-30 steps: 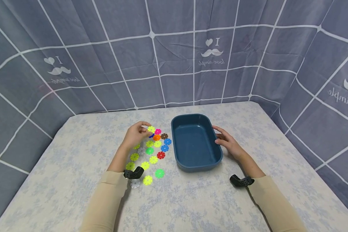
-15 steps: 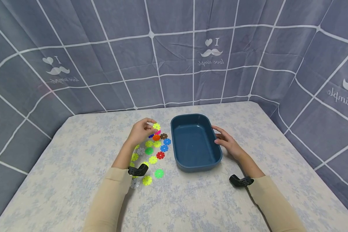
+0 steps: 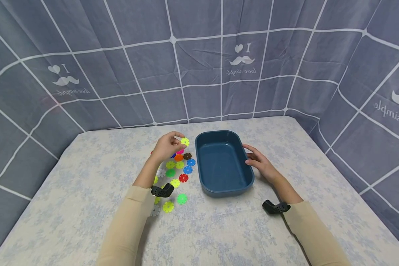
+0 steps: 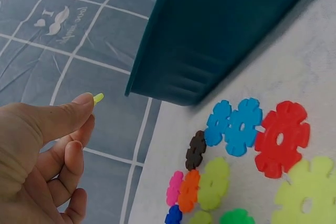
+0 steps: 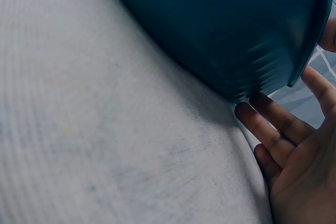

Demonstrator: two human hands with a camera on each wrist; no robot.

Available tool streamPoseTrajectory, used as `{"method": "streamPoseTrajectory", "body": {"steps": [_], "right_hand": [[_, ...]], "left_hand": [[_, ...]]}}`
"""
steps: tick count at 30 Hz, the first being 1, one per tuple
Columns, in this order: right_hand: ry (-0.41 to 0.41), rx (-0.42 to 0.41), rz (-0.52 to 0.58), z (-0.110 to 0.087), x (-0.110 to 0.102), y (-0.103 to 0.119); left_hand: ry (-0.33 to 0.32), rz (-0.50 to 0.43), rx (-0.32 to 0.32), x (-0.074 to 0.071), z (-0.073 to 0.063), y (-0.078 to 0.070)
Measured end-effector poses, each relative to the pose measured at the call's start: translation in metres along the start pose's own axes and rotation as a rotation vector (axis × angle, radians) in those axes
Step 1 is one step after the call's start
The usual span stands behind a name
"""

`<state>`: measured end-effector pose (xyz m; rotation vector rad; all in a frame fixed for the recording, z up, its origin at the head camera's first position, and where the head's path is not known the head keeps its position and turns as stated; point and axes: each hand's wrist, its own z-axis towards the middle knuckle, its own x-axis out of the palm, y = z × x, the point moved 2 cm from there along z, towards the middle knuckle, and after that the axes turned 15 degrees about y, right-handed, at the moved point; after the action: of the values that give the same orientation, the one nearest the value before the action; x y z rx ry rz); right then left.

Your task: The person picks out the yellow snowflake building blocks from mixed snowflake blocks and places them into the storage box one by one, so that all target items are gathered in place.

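Left hand [image 3: 167, 147] has a yellow snowflake disc [image 3: 185, 142] pinched between thumb and finger, up in the air just left of the blue plastic bin [image 3: 227, 193]. Right hand [image 3: 261, 162] is loosely spread, fingers touching the bin's right side. Looks like early days tbh: only that disc is lifted, none shows inside the bin, and the other coloured discs [image 3: 183, 178] lie scattered left of it on the floral tablecloth [image 3: 219, 229].

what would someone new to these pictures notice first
Probably the large dark blue bin in the middle of the table, with the right hand touching its right side. Close behind come the bright, many-coloured flower-shaped discs scattered to the bin's left. Then the eye may go to the single yellow disc that the left hand pinches near the bin's left rim.
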<state>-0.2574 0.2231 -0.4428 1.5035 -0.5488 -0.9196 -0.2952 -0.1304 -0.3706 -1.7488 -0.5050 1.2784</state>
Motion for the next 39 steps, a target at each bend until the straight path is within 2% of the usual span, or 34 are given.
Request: {"method": "streamPoseTrajectory", "body": {"steps": [7, 18, 27, 39], "right_hand": [[0.021, -0.017, 0.017, -0.001, 0.000, 0.001], [0.011, 0.007, 0.009, -0.002, 0.000, 0.001], [0.011, -0.004, 0.012, -0.003, 0.001, 0.003], [0.010, -0.005, 0.009, -0.002, 0.000, 0.001]], "left_hand": [[0.027, -0.013, 0.016, 0.001, 0.008, -0.009], [0.065, -0.043, 0.037, 0.012, 0.020, -0.017], [0.098, -0.009, 0.024, 0.022, 0.029, -0.021], [0.118, 0.019, 0.026, 0.026, 0.039, -0.030]]}}
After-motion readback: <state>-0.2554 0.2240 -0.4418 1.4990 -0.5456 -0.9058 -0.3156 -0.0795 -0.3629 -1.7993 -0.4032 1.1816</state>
